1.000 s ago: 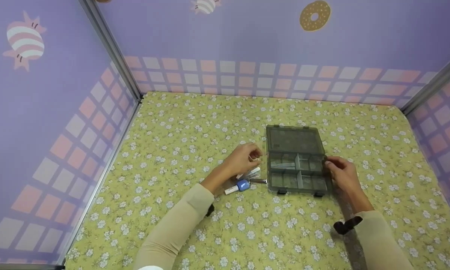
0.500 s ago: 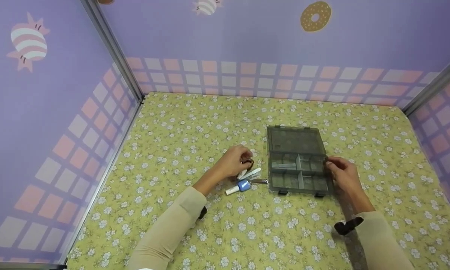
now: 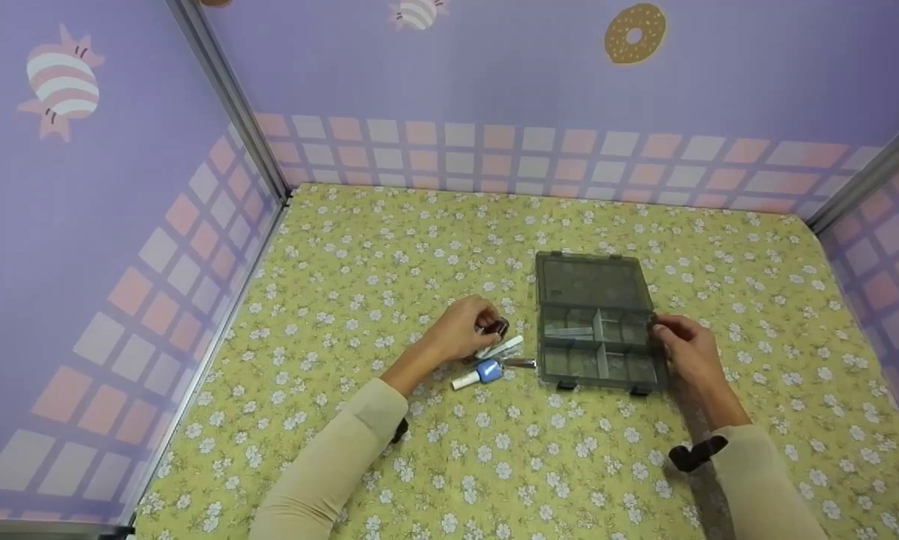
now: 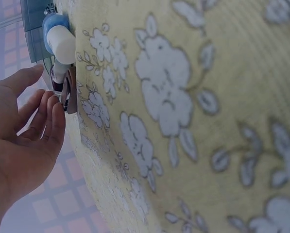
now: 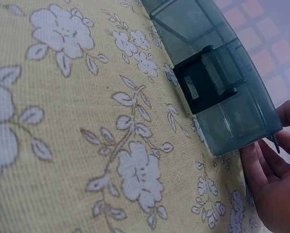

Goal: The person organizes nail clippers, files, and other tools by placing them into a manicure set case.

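Note:
My right hand (image 3: 690,356) grips the right edge of a dark, see-through compartment box (image 3: 601,364); in the right wrist view its thumb lies at the rim and fingers lie underneath. The lid (image 3: 592,281) is folded back. My left hand (image 3: 461,330) is left of the box, fingers loosely bent beside a dark, shiny object (image 3: 500,327). In the left wrist view the thumb and fingertips stand apart, close to a small dark bottle (image 4: 58,83). A blue nail polish bottle with a white cap (image 3: 488,370) and a white stick (image 3: 506,346) lie nearby.
A slim metal tool (image 3: 521,363) lies against the box's left side. One compartment holds a pale flat strip (image 3: 569,331). A floral cloth (image 3: 389,247) covers the table, with patterned panels (image 3: 494,90) around it.
My left hand has moved left, away from the box, and down to the small items. The dark object beside its fingers has come into view. The right hand keeps its place on the box.

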Tool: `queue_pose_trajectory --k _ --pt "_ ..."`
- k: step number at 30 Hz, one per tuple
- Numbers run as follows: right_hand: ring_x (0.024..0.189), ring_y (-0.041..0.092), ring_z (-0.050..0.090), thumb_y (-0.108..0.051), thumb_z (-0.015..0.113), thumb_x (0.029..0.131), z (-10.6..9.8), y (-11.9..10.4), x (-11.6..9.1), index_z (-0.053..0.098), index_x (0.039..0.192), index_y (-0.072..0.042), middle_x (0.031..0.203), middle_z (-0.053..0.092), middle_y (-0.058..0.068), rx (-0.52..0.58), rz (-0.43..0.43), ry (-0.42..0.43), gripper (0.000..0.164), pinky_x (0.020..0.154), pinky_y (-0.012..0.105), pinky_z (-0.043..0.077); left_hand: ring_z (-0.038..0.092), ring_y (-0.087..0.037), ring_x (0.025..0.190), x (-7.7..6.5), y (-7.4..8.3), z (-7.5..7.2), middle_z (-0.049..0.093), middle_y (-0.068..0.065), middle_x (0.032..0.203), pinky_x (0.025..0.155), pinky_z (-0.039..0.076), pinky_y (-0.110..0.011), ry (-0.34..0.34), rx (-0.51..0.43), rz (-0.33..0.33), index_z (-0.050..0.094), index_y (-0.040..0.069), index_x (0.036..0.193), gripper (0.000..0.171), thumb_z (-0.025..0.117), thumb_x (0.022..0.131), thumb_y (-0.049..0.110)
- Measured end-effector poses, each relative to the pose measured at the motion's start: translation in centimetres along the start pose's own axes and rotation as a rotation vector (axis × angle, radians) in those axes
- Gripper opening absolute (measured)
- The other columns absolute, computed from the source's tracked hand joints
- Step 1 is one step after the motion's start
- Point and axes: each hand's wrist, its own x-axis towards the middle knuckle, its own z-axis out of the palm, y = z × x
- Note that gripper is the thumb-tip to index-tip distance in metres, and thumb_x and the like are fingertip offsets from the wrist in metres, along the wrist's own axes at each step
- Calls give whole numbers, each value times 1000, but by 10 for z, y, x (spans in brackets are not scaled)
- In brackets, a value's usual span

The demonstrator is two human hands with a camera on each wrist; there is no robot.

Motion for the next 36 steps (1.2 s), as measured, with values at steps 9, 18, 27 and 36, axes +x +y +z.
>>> queue_pose_trajectory --k 9,18,27,36 --pt "101 9 60 -29 60 110 0 0 0 61 145 0 127 65 7 10 -5 7 45 77 21 53 61 -21 107 0 3 4 60 -9 121 94 55 -35 -1 95 -22 65 4 133 37 75 101 19" --pt "104 9 61 -21 58 111 -3 -2 0 58 146 5 138 60 23 49 16 -8 44 80 23 55 60 -20 105 -2 12 11 60 -8 122 90 56 -38 7 182 -55 65 6 134 37 72 103 25" --pt "96 6 59 -30 59 111 -1 1 -1 61 144 1 123 66 6 -19 -24 11 46 74 21 52 61 -21 103 1 21 28 62 -8 117 84 57 -36 59 271 -25 69 6 126 27 71 104 23" --pt "101 7 60 -32 57 111 0 -1 -1 61 145 -1 129 63 12 -29 -15 7 46 77 21 52 62 -20 109 9 20 31 62 -8 123 90 56 -36 11 196 -30 67 8 134 33 70 105 24"
